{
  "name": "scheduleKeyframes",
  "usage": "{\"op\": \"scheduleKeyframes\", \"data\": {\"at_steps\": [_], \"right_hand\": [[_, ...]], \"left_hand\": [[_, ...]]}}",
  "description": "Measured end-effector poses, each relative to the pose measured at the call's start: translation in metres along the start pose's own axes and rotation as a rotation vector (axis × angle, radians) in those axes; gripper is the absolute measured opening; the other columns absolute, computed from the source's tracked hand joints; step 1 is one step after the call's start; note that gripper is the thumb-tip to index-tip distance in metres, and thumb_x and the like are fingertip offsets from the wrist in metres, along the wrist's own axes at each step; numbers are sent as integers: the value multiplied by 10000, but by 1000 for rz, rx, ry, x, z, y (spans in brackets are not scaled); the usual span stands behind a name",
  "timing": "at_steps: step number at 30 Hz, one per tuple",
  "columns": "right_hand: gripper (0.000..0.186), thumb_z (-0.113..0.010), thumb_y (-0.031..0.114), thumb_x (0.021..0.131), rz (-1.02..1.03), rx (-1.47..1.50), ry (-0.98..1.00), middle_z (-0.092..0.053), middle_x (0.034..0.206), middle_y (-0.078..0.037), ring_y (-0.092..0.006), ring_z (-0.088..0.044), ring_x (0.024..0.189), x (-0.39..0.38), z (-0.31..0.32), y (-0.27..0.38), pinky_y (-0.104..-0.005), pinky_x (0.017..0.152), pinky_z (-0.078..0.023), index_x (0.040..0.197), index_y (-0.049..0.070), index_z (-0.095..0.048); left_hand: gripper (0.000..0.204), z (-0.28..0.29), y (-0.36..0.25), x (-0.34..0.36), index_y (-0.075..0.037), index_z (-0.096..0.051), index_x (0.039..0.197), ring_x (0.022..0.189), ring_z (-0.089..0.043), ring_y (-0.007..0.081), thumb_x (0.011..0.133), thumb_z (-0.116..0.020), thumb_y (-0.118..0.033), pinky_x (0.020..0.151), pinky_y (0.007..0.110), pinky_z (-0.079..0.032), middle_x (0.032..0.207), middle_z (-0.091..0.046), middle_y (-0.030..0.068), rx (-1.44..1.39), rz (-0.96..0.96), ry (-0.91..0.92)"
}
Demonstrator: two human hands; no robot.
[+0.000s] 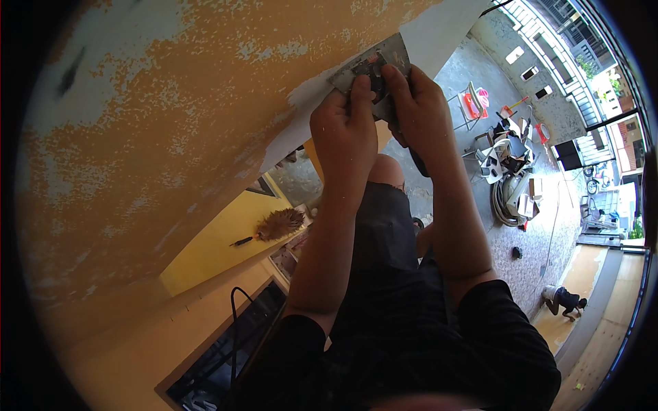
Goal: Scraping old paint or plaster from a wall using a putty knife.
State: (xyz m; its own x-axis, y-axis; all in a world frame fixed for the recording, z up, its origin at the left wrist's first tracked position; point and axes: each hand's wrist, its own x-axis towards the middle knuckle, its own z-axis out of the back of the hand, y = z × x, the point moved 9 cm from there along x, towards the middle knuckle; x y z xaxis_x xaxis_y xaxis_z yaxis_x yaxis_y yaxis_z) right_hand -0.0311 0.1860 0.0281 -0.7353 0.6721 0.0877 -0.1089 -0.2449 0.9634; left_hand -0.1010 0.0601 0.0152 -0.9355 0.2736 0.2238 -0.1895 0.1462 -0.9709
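Note:
Both my hands are raised together in front of the orange-yellow wall surface [205, 89], whose paint is patchy with white. Between them is a putty knife [394, 51] with a wide, smeared grey metal blade. My left hand [344, 133] is closed on one side of it, thumb pressed on the blade's face. My right hand [426, 113] grips the other side, its thumb also on the blade. A dark handle end [419, 163] sticks out below the right hand. Whether it belongs to this knife or to a second tool, I cannot tell. The curled fingers behind the blade are hidden.
A brown feather duster [279, 225] lies on a yellow surface [212, 240] at left, above a dark framed panel [226, 349]. On the right are a folding chair [471, 106], a coiled hose [506, 200] and a pile of clutter. A person [565, 301] crouches at far right.

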Motion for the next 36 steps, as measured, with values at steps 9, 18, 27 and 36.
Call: {"op": "scheduleKeyframes", "data": {"at_steps": [9, 18, 27, 36], "right_hand": [[387, -534, 371, 940, -62, 255, -13, -501, 506, -34, -99, -458, 357, 1, -10, -8, -251, 323, -332, 821, 3, -558], [424, -539, 378, 927, 11, -78, 63, -554, 532, -87, -151, -550, 447, 4, 10, 4, -315, 445, -421, 780, -19, -564], [381, -490, 383, 956, -213, 99, 34, -508, 580, -31, -93, -441, 370, -6, 12, -73, -237, 342, -355, 963, 7, -554], [242, -606, 110, 863, -677, 742, 124, -531, 755, -59, -144, -548, 627, -58, 86, -325, -249, 506, -478, 1046, 50, -461]], "left_hand": [[310, 1, -27, 10, 16, -664, 817, 551, -630, 167, 921, -572, -261, 518, 304, -461, 633, -650, 105, 294, -113, 76], [338, -10, 2, -3, 53, -643, 849, 676, -672, 153, 938, -561, -263, 607, 251, -545, 744, -666, 99, -178, 68, 32], [271, -8, 42, -30, 61, -602, 927, 719, -663, 141, 941, -547, -203, 647, 250, -541, 772, -657, 93, -204, 189, 162], [251, -74, 125, -119, 46, -610, 965, 732, -648, 143, 914, -582, -198, 682, 251, -517, 803, -658, 92, 98, 284, 573]]}}
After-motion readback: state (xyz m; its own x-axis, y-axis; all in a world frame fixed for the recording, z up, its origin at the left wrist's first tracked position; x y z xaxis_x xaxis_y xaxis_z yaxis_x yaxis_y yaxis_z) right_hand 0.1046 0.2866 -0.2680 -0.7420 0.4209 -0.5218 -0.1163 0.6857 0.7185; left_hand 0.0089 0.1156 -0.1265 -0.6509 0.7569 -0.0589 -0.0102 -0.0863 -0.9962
